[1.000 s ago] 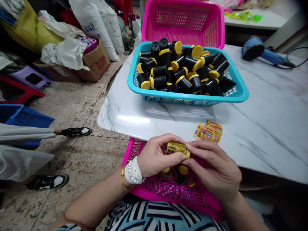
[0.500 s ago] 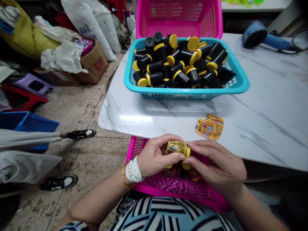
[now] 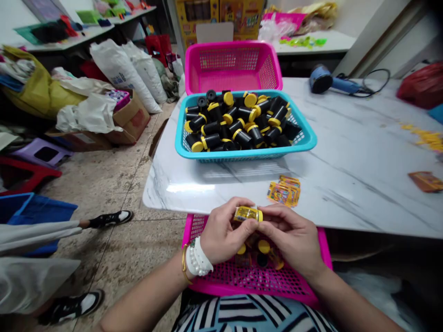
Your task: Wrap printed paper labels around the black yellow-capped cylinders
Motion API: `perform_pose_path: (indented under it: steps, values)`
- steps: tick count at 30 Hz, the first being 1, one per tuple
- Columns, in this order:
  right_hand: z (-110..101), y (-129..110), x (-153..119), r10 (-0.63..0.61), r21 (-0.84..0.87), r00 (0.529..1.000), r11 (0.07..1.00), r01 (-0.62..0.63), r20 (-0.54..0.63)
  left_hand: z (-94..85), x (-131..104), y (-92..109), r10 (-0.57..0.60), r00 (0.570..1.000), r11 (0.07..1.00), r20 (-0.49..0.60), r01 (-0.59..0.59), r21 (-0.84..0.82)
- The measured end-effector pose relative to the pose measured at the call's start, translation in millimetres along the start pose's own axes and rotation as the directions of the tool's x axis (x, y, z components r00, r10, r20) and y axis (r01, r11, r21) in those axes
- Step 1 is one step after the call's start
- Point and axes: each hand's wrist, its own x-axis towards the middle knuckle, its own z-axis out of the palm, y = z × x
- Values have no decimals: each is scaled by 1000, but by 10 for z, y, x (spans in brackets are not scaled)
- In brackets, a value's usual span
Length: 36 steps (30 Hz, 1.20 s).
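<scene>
A small bottle (image 3: 246, 213) with a yellow label and yellow cap lies sideways between my hands. My left hand (image 3: 223, 230) is wrapped round its labelled body. The fingers of my right hand (image 3: 294, 233) pinch the cap end. Below them a pink basket (image 3: 221, 279) rests at my lap, with several capped bottles inside, partly hidden by my hands. On the marble-patterned table, a blue basket (image 3: 242, 156) is heaped with black bottles with yellow caps (image 3: 245, 138). Just beyond my right hand lies a small stack of orange printed labels (image 3: 284, 191).
Behind the blue basket stands an empty pink basket (image 3: 233, 83). A blue heat-gun-like tool (image 3: 332, 83) with a cable lies at the back right. More labels (image 3: 426, 181) sit at far right. A person's legs and shoe (image 3: 112, 218) show on the left.
The view has tilted up, showing more of the table and the background. Both hands still hold the bottle, and my right hand's fingers have drawn in closer around the cap end.
</scene>
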Motion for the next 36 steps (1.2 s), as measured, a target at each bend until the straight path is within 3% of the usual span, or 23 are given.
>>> perform_pose_path:
  steps: [4,8,12,15,19,24,30,33,36]
  values:
    - [-173,71,104,-248,-261,962,942,212,-114,-99,383,-10,-171,960,970,221,204,-133]
    - [-403,127,264,-406,-397,901,860,320,-152,-57,921,7,-122,884,956,451,227,-186]
    - [-610,109,370,-486,-551,856,769,323,-177,166,1279,-26,-125,814,883,567,352,-311]
    - [-671,101,365,-493,-618,863,714,328,-112,300,1304,-104,-121,796,877,593,366,-312]
    - [-585,112,349,-471,-614,881,710,345,-50,297,1240,-161,-83,806,849,586,366,-382]
    - [-423,125,379,-419,-588,893,768,253,-164,209,1291,-168,-70,798,765,598,428,-482]
    - [-249,115,322,-308,-450,889,883,135,-339,162,1295,-165,-63,775,788,629,426,-445]
    - [-236,114,316,-342,-455,889,872,180,-303,151,1288,-158,-46,753,777,657,440,-450]
    - [-308,156,326,-430,-553,883,790,266,-190,160,1292,-161,-80,745,768,662,470,-435]
